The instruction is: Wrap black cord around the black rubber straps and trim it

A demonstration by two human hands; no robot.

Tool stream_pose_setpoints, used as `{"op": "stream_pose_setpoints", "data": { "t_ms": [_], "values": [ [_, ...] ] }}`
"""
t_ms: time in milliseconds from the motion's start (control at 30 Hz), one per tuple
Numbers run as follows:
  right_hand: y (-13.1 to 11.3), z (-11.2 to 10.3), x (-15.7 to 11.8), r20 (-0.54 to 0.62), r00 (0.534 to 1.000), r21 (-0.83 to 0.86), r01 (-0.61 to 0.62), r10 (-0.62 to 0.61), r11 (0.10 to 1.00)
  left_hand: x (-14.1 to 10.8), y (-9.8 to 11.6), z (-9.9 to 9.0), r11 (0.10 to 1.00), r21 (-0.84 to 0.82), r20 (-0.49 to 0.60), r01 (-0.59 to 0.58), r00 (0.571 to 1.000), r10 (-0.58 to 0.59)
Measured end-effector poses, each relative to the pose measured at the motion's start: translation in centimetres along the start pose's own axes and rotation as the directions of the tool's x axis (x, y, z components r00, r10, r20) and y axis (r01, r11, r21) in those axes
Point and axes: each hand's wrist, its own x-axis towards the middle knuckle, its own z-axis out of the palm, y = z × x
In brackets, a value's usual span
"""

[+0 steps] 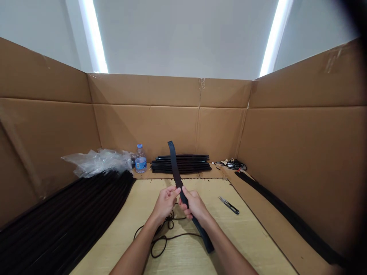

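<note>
Forearms (134, 252) enter from 6 o'clock; black strap (183, 194) held in both hands above the worktop (252, 236).

Step in hand: strap held at mid-length. Right grip (195, 204) is clamped around the strap; left grip (164, 204) is closed against its edge. Long axis runs from 5 o'clock to 12 o'clock, with the holed end pointing away at 12 o'clock. Black cord (163, 240) lies under the hands; thread snips (228, 205) lie at 3 o'clock. Long strap stack (65, 217) lies at 9 o'clock; short strap stack (180, 164) lies at 12 o'clock. Next move calls for easing one grip before repositioning the strap.
</note>
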Motion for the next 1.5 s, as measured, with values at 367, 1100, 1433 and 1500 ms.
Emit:
{"op": "stream_pose_setpoints", "data": {
  "t_ms": [367, 1100, 1433, 1500],
  "values": [
    [0.1, 0.8, -0.3, -0.231, 0.973, -0.181, -0.068, 0.025, 0.981, -0.2, 0.3, 0.9, 0.992, -0.119, -0.082, 0.043, 0.995, -0.053],
    [0.8, -1.1, -1.4, 0.145, 0.98, 0.216, 0.104, -0.137, 0.971, -0.3, 0.4, 0.1, 0.968, -0.23, 0.006, 0.099, 0.995, -0.1],
    [0.7, -1.4, -0.9, 0.144, 0.984, 0.209, 0.072, -0.104, 0.975, -0.3, -0.1, 0.5, 0.978, -0.183, -0.005, 0.098, 0.995, -0.101],
    [0.9, -1.6, -0.6, 0.112, 0.991, 0.181, 0.047, -0.068, 0.982, -0.4, 0.1, 0.9, 0.98, -0.171, -0.014, 0.101, 0.994, -0.105]
  ]
}}
